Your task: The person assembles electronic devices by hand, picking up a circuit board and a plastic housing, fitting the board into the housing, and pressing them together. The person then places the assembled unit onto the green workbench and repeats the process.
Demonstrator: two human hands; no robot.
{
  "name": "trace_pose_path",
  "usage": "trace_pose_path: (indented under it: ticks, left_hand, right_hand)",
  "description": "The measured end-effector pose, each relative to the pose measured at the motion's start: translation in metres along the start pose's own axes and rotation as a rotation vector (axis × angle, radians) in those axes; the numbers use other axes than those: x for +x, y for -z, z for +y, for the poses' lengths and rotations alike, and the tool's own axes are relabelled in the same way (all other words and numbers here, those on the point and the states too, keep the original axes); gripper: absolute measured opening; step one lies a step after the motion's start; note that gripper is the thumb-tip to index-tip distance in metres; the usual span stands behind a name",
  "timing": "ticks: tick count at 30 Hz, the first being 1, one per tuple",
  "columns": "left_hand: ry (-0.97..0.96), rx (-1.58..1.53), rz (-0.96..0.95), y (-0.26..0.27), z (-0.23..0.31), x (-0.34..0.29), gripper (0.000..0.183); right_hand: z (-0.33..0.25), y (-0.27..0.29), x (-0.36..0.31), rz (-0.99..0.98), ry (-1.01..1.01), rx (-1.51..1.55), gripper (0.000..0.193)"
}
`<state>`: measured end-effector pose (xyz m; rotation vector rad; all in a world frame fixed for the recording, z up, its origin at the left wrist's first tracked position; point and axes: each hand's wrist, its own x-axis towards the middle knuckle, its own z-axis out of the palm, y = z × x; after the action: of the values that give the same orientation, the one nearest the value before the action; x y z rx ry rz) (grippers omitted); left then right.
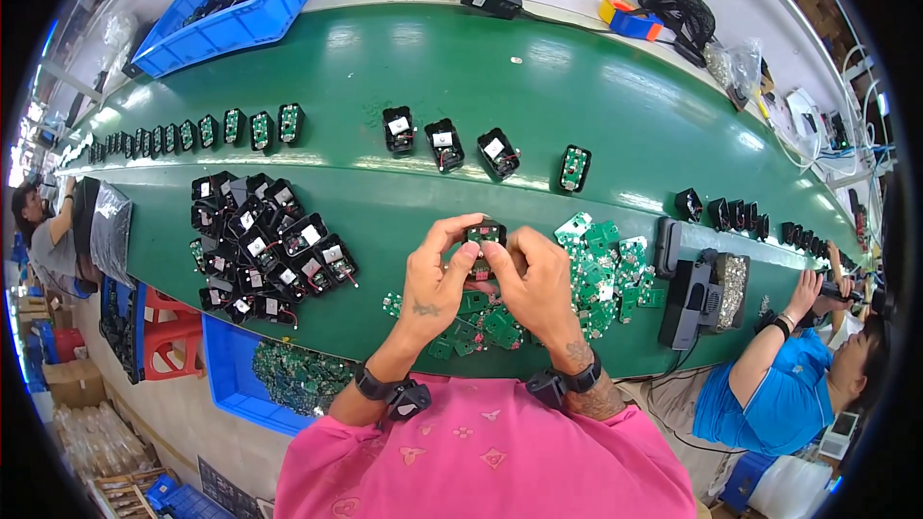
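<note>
Between my two hands is a small black plastic housing point(496, 227) with a green circuit board in its open top. My left hand point(435, 277) grips it from the left, and my right hand point(532, 279) from the right; both thumbs press on the board. Below my fingers lies a spread of loose green circuit boards point(492, 326), partly hidden by my hands. A larger heap of bare boards point(598, 274) is just right of my right hand. Left of my left hand sits a pile of black housings point(258, 248) with white battery-like blocks and wires inside.
Beyond my hands stand three open housings point(444, 145) and one fitted with a board point(574, 168). Rows of housings run along the bench point(433, 67) to both sides. A blue bin point(231, 24) is far left, a grey device point(685, 303) right. Co-workers sit at both ends.
</note>
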<state>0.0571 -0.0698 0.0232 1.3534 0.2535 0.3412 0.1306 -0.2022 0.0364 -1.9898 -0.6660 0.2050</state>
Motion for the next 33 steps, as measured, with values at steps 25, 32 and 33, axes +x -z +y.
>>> trace_pose_path:
  ticks: [25, 32, 33]
  left_hand:
    - [-0.068, 0.570, 0.456, 0.093, 0.002, 0.097, 0.022]
    - [0.204, 0.817, 0.617, 0.166, -0.040, 0.196, 0.034]
    - [0.059, 1.093, 0.727, 0.169, -0.045, 0.194, 0.040]
  right_hand:
    - [0.009, -0.060, 0.080, 0.031, 0.174, -0.243, 0.059]
    - [0.033, -0.079, 0.118, 0.059, 0.069, -0.602, 0.084]
    - [0.031, -0.085, 0.118, 0.014, 0.047, -0.621, 0.084]
